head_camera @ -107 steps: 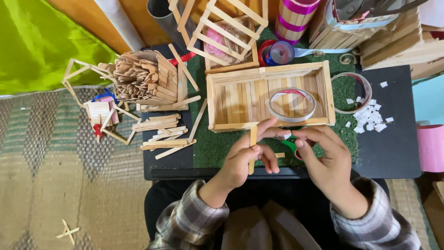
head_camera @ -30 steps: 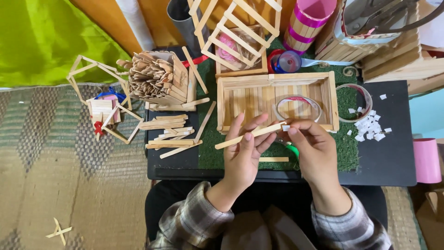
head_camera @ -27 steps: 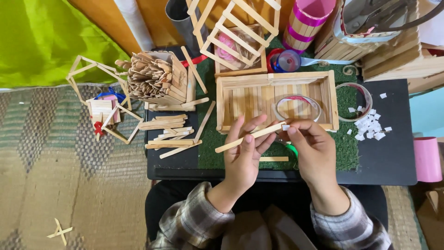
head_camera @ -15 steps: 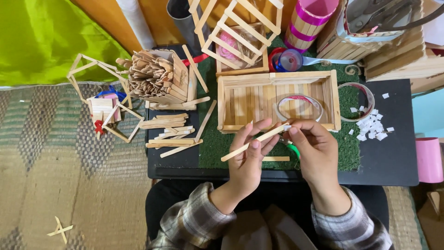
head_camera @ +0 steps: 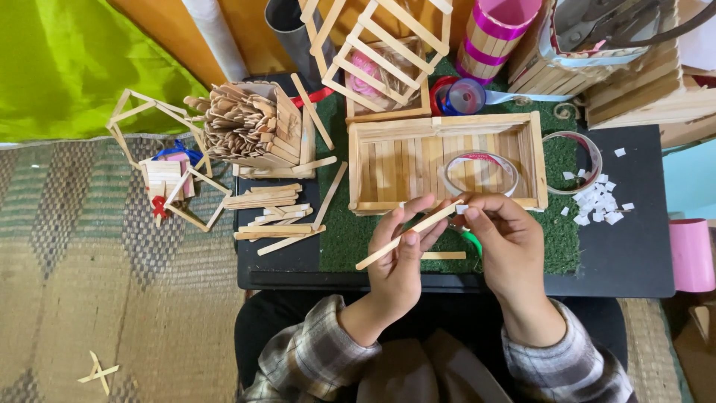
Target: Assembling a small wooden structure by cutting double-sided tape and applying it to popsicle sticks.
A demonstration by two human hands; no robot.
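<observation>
1. Left hand (head_camera: 399, 257) – fingers curled, thumb and fingertips pinched together, palm turned toward the right hand.
2. Right hand (head_camera: 507, 242) – fingers bent, thumb and forefinger pinched near the left hand's fingertips.
3. Both forearms, in plaid sleeves, angle up from the lap.

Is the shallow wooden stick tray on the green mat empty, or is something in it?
Not empty. The shallow wooden stick tray lies open side up, and a clear roll of tape rests inside at its right end.
</observation>
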